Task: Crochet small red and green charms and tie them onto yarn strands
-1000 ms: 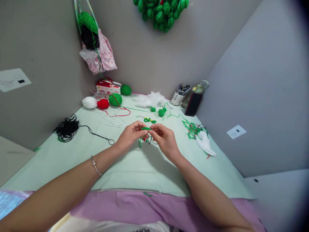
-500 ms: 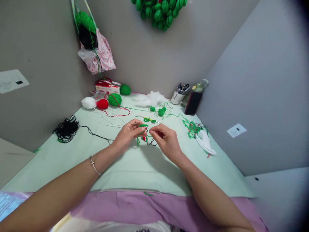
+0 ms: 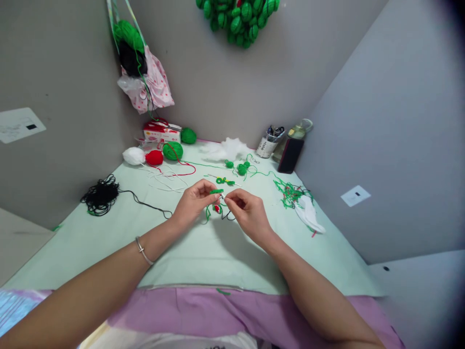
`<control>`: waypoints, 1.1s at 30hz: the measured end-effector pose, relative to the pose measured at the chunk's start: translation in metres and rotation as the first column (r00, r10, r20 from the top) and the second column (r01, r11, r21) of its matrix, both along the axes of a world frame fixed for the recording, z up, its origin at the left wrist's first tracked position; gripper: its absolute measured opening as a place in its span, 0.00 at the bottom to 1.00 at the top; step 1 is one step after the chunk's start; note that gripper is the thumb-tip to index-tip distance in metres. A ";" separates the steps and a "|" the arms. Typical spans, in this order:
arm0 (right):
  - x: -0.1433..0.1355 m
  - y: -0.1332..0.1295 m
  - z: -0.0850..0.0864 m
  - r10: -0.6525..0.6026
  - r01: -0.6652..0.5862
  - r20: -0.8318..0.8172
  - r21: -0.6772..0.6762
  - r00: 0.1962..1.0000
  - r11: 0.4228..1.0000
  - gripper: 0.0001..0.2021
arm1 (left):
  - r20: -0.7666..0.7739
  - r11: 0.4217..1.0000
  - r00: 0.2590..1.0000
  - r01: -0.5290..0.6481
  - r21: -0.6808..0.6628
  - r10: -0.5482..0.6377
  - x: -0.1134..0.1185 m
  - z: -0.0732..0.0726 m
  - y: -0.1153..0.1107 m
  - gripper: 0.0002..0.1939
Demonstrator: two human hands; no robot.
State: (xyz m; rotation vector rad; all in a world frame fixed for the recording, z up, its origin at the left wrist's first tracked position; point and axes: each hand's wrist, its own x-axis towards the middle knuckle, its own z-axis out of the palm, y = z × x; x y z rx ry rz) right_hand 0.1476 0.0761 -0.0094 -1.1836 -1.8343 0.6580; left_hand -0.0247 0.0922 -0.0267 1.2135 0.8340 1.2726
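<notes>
Pale green table (image 3: 109, 232), grey walls. Black yarn (image 3: 100, 195) far left, red ball (image 3: 154, 157) behind. Left hand (image 3: 192, 204) pinches green piece (image 3: 216, 191) mid-table, above the cloth; right hand (image 3: 247, 211) fingertips narrow, touching it. Jar (image 3: 266, 143) far right.

Pale mint-green table cloth (image 3: 203, 252), plain. Small bright green crocheted yarn piece (image 3: 216, 191), with a red-and-white bit below it. Round red yarn ball (image 3: 154, 157); round white yarn ball (image 3: 133, 155); round green yarn ball (image 3: 173, 150). Black tangled yarn heap (image 3: 100, 195). White plastic bag with pink dots (image 3: 152, 87). Lilac fabric strip (image 3: 232, 310) along the near edge. Grey walls.
</notes>
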 end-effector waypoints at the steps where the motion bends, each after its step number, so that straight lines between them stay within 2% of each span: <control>1: -0.001 0.000 0.000 0.002 -0.003 -0.028 -0.026 1.000 1.000 0.07 | -0.032 0.998 0.999 -0.033 0.051 0.034 0.000 0.000 -0.001 0.08; 5: -0.003 0.003 0.000 0.016 -0.044 -0.168 -0.164 0.986 0.985 0.09 | -0.109 0.954 0.977 -0.150 0.258 0.183 0.001 -0.003 -0.005 0.04; 8: -0.003 0.006 0.000 0.036 -0.115 -0.296 -0.255 0.955 0.960 0.11 | -0.169 0.924 0.966 -0.122 0.363 0.194 -0.001 -0.006 -0.007 0.02; 11: -0.002 0.010 -0.001 0.048 -0.184 -0.398 -0.309 0.916 0.933 0.12 | -0.224 0.892 0.956 -0.071 0.446 0.188 -0.002 -0.007 -0.008 0.05; 14: -0.001 0.011 -0.001 0.079 -0.231 -0.429 -0.314 0.900 0.921 0.12 | -0.213 0.865 0.949 -0.103 0.491 0.234 -0.003 -0.007 -0.008 0.06; 18: -0.003 0.009 0.001 0.102 -0.267 -0.466 -0.303 0.879 0.915 0.14 | -0.163 0.856 0.947 -0.166 0.490 0.277 -0.005 -0.007 -0.007 0.06; 22: -0.003 0.005 0.001 0.157 -0.291 -0.476 -0.223 0.865 0.930 0.13 | -0.191 0.861 0.953 -0.115 0.495 0.237 -0.006 -0.009 -0.006 0.06; 25: -0.002 0.004 -0.003 0.191 -0.253 -0.350 -0.142 0.917 0.957 0.10 | -0.238 0.845 0.949 -0.051 0.532 0.207 -0.007 -0.011 -0.005 0.08; 29: 0.003 0.008 -0.004 0.152 -0.172 -0.220 -0.073 0.963 0.982 0.08 | -0.291 0.846 0.947 0.044 0.532 0.134 -0.006 -0.012 -0.003 0.08; 31: 0.008 0.011 0.002 0.108 -0.131 -0.287 -0.063 0.952 0.989 0.08 | -0.278 0.886 0.959 0.081 0.457 0.055 -0.004 -0.011 -0.002 0.07; 33: 0.017 0.015 0.013 0.065 -0.124 -0.434 -0.109 0.898 0.986 0.09 | -0.221 0.936 0.973 0.136 0.325 -0.064 -0.003 -0.011 -0.001 0.04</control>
